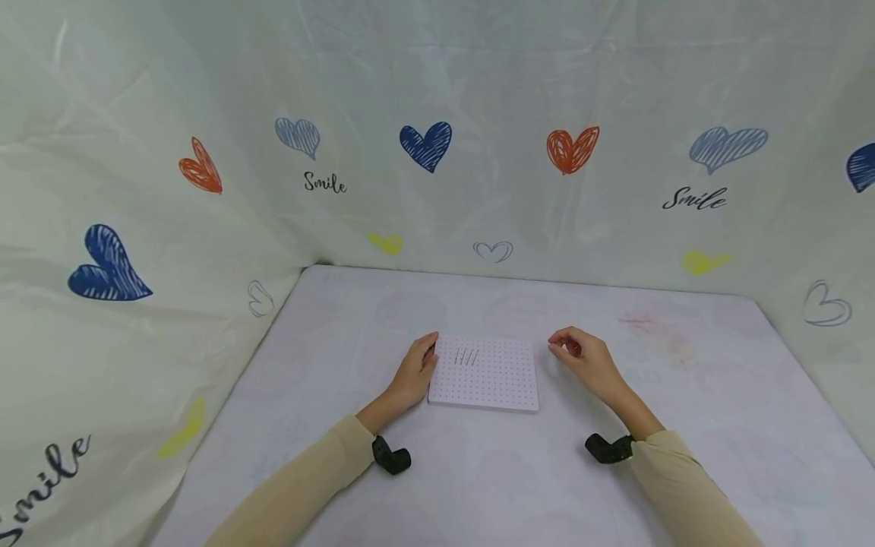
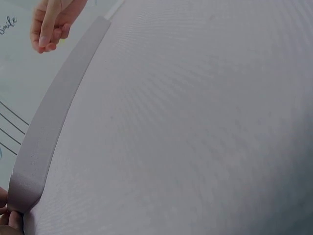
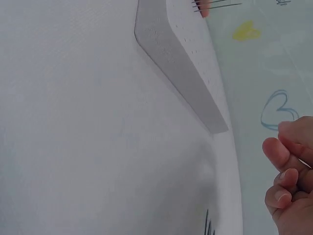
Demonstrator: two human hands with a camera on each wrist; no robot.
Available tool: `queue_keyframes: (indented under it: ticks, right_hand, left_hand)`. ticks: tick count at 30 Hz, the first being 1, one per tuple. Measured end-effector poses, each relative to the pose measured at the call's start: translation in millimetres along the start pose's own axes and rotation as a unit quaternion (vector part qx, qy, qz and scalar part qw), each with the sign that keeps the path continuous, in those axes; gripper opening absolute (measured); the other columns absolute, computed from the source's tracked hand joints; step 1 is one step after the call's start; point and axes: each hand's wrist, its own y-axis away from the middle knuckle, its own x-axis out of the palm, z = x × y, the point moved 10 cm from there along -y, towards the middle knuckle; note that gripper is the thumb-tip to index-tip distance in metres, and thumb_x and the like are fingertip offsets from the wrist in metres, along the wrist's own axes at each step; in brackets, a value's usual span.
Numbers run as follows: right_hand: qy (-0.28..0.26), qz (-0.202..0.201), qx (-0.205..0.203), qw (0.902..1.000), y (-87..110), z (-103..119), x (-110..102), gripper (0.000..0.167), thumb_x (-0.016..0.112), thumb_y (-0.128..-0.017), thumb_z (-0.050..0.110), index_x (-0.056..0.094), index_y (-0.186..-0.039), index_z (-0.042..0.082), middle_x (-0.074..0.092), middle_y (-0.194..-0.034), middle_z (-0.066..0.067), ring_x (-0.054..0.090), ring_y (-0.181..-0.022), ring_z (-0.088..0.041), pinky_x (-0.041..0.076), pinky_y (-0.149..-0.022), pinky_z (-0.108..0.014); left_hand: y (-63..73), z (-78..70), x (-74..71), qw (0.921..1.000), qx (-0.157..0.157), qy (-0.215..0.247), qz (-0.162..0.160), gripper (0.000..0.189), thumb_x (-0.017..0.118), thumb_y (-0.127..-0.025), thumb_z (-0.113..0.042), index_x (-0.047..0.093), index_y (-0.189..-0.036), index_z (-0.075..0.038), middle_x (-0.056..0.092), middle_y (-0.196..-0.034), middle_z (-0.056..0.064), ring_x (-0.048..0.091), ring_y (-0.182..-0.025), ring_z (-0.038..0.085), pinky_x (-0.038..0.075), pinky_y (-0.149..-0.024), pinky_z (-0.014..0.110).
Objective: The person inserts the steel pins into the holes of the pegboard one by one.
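Note:
A white pegboard (image 1: 502,380) dotted with small holes lies on the table. Several thin dark pins (image 1: 467,357) stand in a row near its upper left, rising above its edge in the left wrist view. My left hand (image 1: 412,372) grips the board's left edge, its fingertips wrapped around a corner in the left wrist view. Beyond the board's right side, my right hand (image 1: 584,357) hovers over the table with curled fingers. Its thumb and forefinger tips come close together, and nothing shows between them. More thin needles (image 3: 208,226) poke in at the bottom of the right wrist view.
The pale table (image 1: 492,486) extends around the board to a far edge against a white curtain (image 1: 492,76) printed with hearts and lettering. Dark wrist cameras (image 1: 392,456) hang by both sleeves. Faint reddish marks colour the table beyond the right hand.

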Motion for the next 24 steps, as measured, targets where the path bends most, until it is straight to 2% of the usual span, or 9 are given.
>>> queue_keyframes:
  ticks: [10,24]
  right_hand:
    - [0.019,-0.005,0.030,0.9994,12.0,-20.4,-15.5,0.014,0.071,-0.094,0.013,0.069,-0.101,0.001,0.048,-0.076,-0.004,0.044,-0.074,-0.018,0.034,-0.057,-0.022]
    - [0.031,-0.012,0.042,0.9985,32.1,-36.8,-29.3,0.012,0.073,-0.092,0.012,0.073,-0.098,0.001,0.047,-0.072,-0.001,0.041,-0.069,-0.013,0.033,-0.055,-0.023]
  left_hand:
    - [0.2,-1.7,0.2,0.9999,0.013,0.006,-0.005,0.047,0.040,-0.106,0.000,0.030,-0.150,0.009,0.032,-0.154,0.025,0.032,-0.143,0.035,0.032,-0.117,0.043]
    - [0.3,-2.3,0.5,0.9999,0.016,0.005,-0.003,0.047,0.041,-0.106,-0.001,0.031,-0.151,0.009,0.032,-0.154,0.025,0.032,-0.143,0.035,0.031,-0.117,0.044]
